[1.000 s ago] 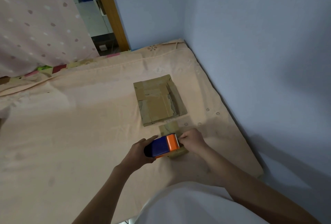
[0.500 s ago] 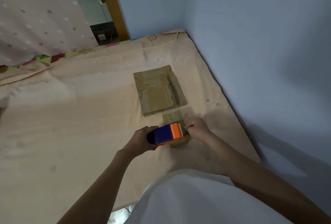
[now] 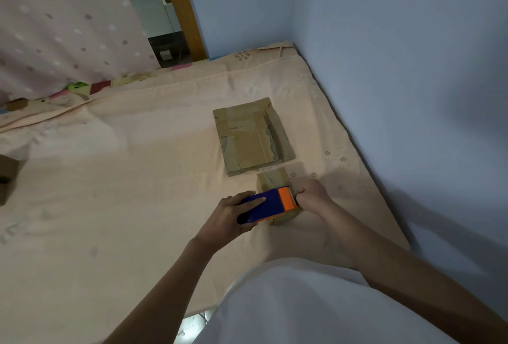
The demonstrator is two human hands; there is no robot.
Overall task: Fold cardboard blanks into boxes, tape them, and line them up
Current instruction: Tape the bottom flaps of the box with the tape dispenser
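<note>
Taping is in progress on a small cardboard box (image 3: 272, 180) lying on the bed (image 3: 110, 192), just right of centre in the frame. The left hand (image 3: 231, 217) is wrapped round the blue body of a tape dispenser (image 3: 268, 204), whose orange end rests on top of the box. The right hand (image 3: 313, 196) is curled tight at that orange end, apparently pinching the tape; the tape itself is too thin to make out. Against the frames of the previous second, both hands and the dispenser keep the same hold and position on the box; only the camera view has shifted. Judgement: the strip is being seated or torn, so this box is not yet sealed. A stack of flat cardboard blanks (image 3: 251, 137) lies just above the box, untouched. Part of another cardboard piece (image 3: 7, 178) shows at the left edge.
</note>
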